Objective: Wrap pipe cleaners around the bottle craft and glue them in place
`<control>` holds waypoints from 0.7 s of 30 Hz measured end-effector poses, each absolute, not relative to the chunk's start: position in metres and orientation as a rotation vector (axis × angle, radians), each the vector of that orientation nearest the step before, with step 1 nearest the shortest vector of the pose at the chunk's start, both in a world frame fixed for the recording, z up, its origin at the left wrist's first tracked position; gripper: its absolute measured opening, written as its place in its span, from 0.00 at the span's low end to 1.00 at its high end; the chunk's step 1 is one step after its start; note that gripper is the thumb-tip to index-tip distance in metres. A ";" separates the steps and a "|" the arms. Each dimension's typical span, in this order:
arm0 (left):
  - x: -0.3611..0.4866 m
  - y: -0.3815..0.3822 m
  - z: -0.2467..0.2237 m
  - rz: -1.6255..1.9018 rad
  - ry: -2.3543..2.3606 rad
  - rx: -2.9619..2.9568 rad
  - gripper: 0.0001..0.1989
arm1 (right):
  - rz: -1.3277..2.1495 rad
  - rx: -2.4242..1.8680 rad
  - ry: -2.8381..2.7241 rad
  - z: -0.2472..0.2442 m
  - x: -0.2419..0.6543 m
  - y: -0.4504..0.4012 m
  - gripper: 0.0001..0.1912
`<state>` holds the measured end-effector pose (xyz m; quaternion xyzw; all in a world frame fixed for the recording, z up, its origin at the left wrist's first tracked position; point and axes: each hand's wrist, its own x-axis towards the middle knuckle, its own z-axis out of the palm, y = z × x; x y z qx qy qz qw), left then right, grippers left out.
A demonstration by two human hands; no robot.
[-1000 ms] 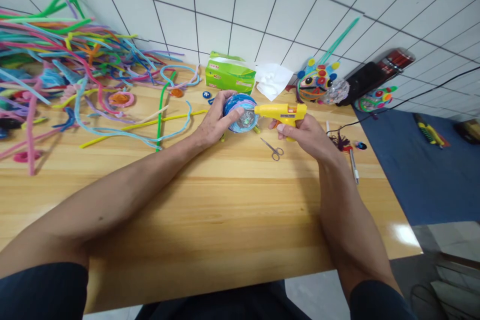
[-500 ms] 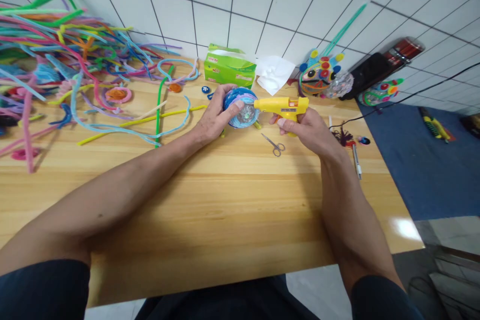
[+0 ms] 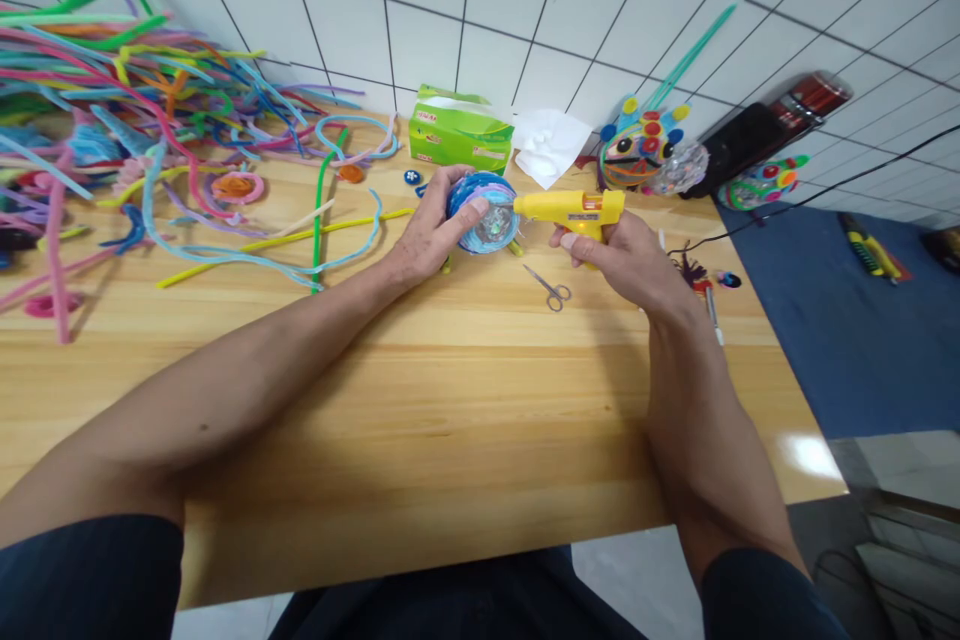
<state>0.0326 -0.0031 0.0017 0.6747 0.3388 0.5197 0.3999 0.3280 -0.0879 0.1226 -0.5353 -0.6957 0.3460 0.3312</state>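
My left hand point(image 3: 444, 228) is closed round a round craft piece point(image 3: 484, 188), wound with blue and purple pipe cleaners about a clear, shiny centre. The thumb lies over its face. In my right hand point(image 3: 626, 255) is a yellow hot glue gun point(image 3: 574, 207), gripped by its handle. The nozzle points left and ends at or very near the right edge of the craft piece; contact cannot be told. Small scissors point(image 3: 553, 292) lie on the table below the glue gun. A blue button-like piece point(image 3: 412, 177) lies just left of my left hand.
Many coloured pipe cleaners point(image 3: 161, 110) heap at the left. A green tissue pack point(image 3: 459, 135) and white tissue point(image 3: 551, 145) stand by the tiled wall. Decorated figures point(image 3: 641, 150), a dark bottle point(image 3: 750, 140) and a black cord point(image 3: 817, 188) are at the right.
The glue gun in my right hand has moved slightly right, so its nozzle sits nearer the craft piece's edge. My left hand and the craft piece stay almost still.
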 end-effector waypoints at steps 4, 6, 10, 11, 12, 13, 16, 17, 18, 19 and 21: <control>0.033 -0.004 0.002 1.307 0.843 1.706 0.43 | 0.918 -1.374 -1.805 0.119 0.325 -0.087 0.17; 0.034 -0.004 0.003 1.302 0.840 1.692 0.43 | 0.931 -1.363 -1.796 0.116 0.324 -0.087 0.18; 0.034 -0.005 0.003 1.307 0.836 1.695 0.42 | 0.911 -1.381 -1.797 0.113 0.325 -0.087 0.19; 0.033 -0.005 0.003 1.308 0.835 1.703 0.42 | 0.893 -1.393 -1.803 0.113 0.327 -0.087 0.18; 0.033 -0.004 0.003 1.308 0.835 1.711 0.42 | 0.871 -1.407 -1.811 0.113 0.328 -0.087 0.18; 0.033 -0.004 0.003 1.305 0.835 1.720 0.42 | 0.847 -1.423 -1.821 0.114 0.330 -0.087 0.17; 0.032 -0.003 0.002 1.291 0.837 1.745 0.43 | 0.792 -1.460 -1.852 0.117 0.333 -0.086 0.16; 0.031 -0.003 0.002 1.288 0.838 1.751 0.43 | 0.787 -1.464 -1.859 0.117 0.334 -0.086 0.16; 0.031 -0.003 0.001 1.288 0.838 1.756 0.43 | 0.788 -1.464 -1.865 0.117 0.335 -0.086 0.15; 0.031 -0.003 0.001 1.290 0.837 1.758 0.43 | 0.791 -1.462 -1.871 0.117 0.336 -0.085 0.15; 0.032 -0.002 0.000 1.300 0.830 1.758 0.42 | 0.800 -1.452 -1.885 0.115 0.339 -0.083 0.14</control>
